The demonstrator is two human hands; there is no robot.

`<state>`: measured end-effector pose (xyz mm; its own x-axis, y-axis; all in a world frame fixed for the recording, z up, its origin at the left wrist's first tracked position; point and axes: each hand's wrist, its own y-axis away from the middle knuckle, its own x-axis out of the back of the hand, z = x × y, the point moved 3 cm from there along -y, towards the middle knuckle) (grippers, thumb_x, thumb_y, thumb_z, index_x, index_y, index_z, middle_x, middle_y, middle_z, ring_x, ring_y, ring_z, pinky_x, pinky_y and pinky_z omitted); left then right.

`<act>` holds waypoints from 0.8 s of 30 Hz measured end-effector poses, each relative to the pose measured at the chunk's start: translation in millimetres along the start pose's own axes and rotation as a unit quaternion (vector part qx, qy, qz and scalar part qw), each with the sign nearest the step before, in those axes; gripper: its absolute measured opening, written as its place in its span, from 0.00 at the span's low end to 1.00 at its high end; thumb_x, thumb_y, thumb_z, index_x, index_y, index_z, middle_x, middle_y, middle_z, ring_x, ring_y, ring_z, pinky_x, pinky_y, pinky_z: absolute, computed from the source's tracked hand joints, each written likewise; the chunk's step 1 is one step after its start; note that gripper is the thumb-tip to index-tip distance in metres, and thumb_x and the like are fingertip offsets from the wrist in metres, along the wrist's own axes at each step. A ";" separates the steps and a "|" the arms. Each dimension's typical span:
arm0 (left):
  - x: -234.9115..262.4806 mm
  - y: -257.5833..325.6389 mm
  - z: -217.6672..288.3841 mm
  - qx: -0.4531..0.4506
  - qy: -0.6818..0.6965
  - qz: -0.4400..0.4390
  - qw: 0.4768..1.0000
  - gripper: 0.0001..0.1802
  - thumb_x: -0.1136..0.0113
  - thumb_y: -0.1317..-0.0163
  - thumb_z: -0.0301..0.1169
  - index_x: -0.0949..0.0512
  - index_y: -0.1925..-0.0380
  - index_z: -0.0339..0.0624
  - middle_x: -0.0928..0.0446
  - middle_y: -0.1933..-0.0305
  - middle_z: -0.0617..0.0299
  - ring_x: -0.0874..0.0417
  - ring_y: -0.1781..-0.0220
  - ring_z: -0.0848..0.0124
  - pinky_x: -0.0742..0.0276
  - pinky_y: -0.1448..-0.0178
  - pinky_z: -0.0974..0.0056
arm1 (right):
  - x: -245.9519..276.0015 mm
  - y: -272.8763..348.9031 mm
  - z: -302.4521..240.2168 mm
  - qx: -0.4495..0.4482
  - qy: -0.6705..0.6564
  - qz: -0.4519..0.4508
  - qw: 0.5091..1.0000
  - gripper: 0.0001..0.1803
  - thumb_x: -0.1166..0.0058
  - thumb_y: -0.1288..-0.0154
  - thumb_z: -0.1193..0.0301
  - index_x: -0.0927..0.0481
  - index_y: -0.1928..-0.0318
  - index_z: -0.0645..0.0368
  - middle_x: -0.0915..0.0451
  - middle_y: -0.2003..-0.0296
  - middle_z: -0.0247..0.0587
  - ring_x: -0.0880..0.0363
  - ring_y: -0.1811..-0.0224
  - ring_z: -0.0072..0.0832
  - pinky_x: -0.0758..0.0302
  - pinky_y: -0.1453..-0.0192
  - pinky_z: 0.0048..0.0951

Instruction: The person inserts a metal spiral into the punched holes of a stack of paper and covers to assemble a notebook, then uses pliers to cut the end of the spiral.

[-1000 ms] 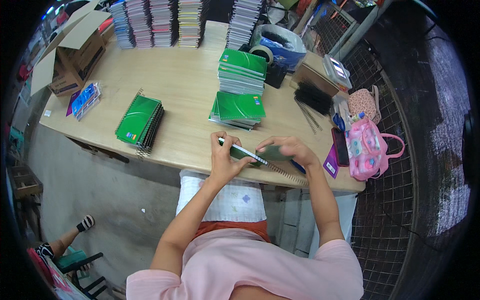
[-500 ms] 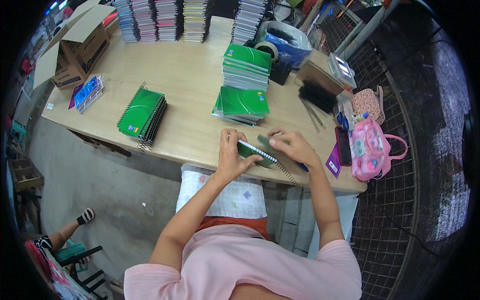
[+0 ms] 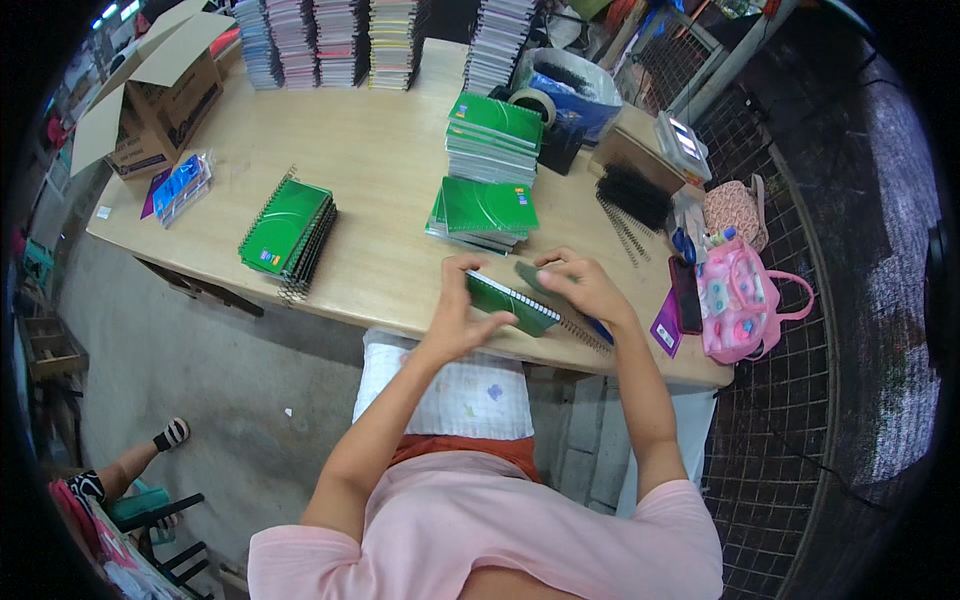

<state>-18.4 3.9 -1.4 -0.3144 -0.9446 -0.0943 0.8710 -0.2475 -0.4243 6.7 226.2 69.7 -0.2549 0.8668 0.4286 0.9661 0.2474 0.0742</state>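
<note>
At the table's near edge my left hand grips a green-covered notebook, thumb on the near side and fingers at its far left end. The notebook is tilted, with its punched white edge facing up. A dark wire coil runs along that edge and sticks out past its right end. My right hand is closed on a dull green flat piece just beyond the notebook; its exact kind is unclear. Something blue shows partly under the right hand.
Green notebooks stand in a front stack and a back stack. Coil-bound notebooks lie at left, near a cardboard box. On the right are loose black coils, a phone and a pink bag.
The notebook has shifted slightly right and its coil end has swung up toward the table. My right hand and the green piece have moved a little; my left hand's fingers have loosened slightly.
</note>
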 end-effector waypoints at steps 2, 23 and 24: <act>21.5 -3.6 -18.1 0.059 0.155 -0.010 0.986 0.23 0.31 0.43 0.21 0.29 0.49 0.40 0.30 0.50 0.63 0.28 0.46 0.74 0.30 0.39 0.66 | 2.4 -2.1 -3.8 0.016 -0.069 -0.006 0.997 0.20 0.44 0.28 0.62 0.15 0.52 0.69 0.20 0.46 0.43 0.24 0.42 0.32 0.31 0.36 0.32; 19.9 -10.4 -26.7 0.112 0.153 -0.092 0.978 0.11 0.40 0.38 0.14 0.25 0.57 0.36 0.23 0.59 0.66 0.23 0.57 0.80 0.25 0.50 0.72 | -18.1 -18.0 -6.4 0.037 0.141 -0.077 0.986 0.19 0.44 0.30 0.62 0.14 0.53 0.67 0.21 0.44 0.50 0.21 0.43 0.39 0.29 0.36 0.37; 21.8 -11.8 -26.7 0.111 0.156 -0.091 0.977 0.11 0.40 0.38 0.14 0.25 0.57 0.36 0.23 0.59 0.66 0.23 0.57 0.80 0.25 0.50 0.72 | -16.2 -17.9 -6.5 0.034 0.131 -0.062 0.989 0.20 0.44 0.29 0.61 0.13 0.53 0.67 0.20 0.45 0.50 0.22 0.42 0.39 0.29 0.35 0.37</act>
<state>-45.6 -8.0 -22.5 -0.5412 -0.7776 -0.3200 0.8396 -0.4787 -0.2568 -6.2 204.8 67.3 -0.3438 0.6878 0.6393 0.9206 0.3813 0.0849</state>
